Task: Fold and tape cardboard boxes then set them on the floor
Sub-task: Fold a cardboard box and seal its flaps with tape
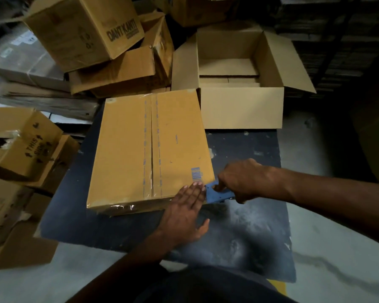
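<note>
A closed cardboard box lies on a dark table, its flaps meeting along a middle seam covered with clear tape. More clear tape wraps its near edge. My left hand lies flat with straight fingers pressing the box's near right corner, beside a printed barcode. My right hand grips a blue tape dispenser right at that same corner, just off the box's right edge.
An open, empty box stands beyond the table at the back right. Several boxes are piled at the back left, one printed box on top. More worn boxes crowd the left side. Pale floor shows to the right.
</note>
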